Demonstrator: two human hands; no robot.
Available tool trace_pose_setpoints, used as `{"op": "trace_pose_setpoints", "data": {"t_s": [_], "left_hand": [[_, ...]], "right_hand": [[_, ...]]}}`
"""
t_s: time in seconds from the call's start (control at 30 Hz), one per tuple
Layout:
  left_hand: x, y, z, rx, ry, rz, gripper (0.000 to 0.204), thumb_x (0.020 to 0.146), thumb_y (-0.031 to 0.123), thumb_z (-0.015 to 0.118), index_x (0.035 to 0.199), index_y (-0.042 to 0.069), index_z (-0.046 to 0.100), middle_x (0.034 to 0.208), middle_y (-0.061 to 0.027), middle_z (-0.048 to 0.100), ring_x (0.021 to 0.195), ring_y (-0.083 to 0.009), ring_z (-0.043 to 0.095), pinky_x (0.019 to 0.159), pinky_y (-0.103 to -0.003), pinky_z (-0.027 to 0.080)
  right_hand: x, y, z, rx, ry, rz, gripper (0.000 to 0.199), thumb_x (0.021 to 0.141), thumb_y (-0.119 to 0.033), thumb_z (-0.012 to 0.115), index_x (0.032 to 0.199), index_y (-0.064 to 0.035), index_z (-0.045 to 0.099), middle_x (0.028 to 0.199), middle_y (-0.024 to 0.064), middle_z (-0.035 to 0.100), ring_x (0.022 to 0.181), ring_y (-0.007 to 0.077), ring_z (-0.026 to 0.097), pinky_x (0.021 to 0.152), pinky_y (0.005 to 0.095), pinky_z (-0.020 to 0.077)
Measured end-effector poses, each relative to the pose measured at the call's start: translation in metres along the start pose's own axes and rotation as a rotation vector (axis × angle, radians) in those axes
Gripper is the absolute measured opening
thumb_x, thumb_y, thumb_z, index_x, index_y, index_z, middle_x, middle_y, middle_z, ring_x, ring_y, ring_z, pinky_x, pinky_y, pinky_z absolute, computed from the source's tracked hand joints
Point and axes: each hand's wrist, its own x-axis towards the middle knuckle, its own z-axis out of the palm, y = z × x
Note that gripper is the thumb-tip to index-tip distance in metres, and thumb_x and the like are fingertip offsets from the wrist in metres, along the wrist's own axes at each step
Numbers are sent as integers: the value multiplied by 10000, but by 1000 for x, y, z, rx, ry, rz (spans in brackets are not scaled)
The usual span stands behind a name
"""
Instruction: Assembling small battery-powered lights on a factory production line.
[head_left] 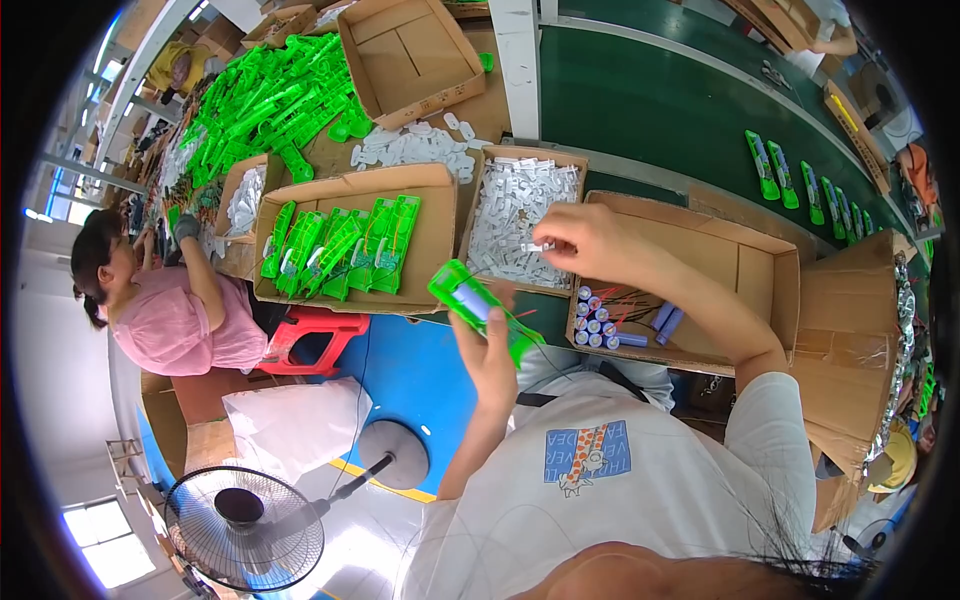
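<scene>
My left hand (487, 360) is wrapped round a bright green plastic casing (449, 282), tilted in front of my body. Inside the casing lies a light purple battery cell (472, 299), and a thin red wire shows beside it. Over a shallow carton of small white plastic parts (510, 205), my right hand (590, 240) has its fingers pinched on one white plastic part (537, 247). Just right of that carton, a larger cardboard box (740, 265) holds several purple battery cells (597, 325) with red and black wires.
At left, a cardboard box (430, 200) holds several green casings (340, 245) with wires. Behind it lie white pieces (415, 150) and a green heap (270, 100). More casings (785, 172) lie on the green conveyor (640, 90). A co-worker in pink (185, 320) sits left, near a fan (245, 525).
</scene>
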Motion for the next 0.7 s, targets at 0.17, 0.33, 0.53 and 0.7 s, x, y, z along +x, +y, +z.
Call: {"op": "trace_pose_setpoints", "data": {"t_s": [0.17, 0.33, 0.53, 0.7], "left_hand": [[5, -3, 6, -49, -55, -34, 458, 997, 157, 477, 1374, -9, 276, 1326, -227, 490, 1251, -299, 496, 1057, -436, 394], [3, -1, 11, -366, -43, -95, 486, 996, 132, 452, 1412, -3, 238, 1367, -255, 441, 1232, -320, 509, 1048, -450, 411], [4, 10, 14, -279, -96, -104, 421, 1001, 123, 443, 1363, 29, 251, 1305, -210, 489, 1132, -303, 580, 930, -409, 506], [-2, 13, 12, -123, -347, -177, 318, 999, 138, 431, 1290, 52, 336, 1236, -161, 528, 913, -224, 628, 764, -355, 564]], "right_hand": [[1, -28, 14, 237, -102, 40, 178, 747, -163, 724, 818, -45, 612, 769, 88, 596, 682, 271, 619, 595, 371, 490], [-6, -22, 14, 115, 60, 122, 236, 789, -201, 775, 796, -15, 629, 624, 56, 571, 534, 122, 556, 487, 283, 443], [0, -5, 6, 218, 165, 308, 260, 881, -216, 691, 769, 1, 602, 531, 62, 532, 462, 113, 492, 449, 286, 386], [18, 5, 12, 366, 74, 127, 196, 924, -182, 625, 860, -2, 581, 647, 41, 562, 562, 100, 488, 516, 280, 398]]}}
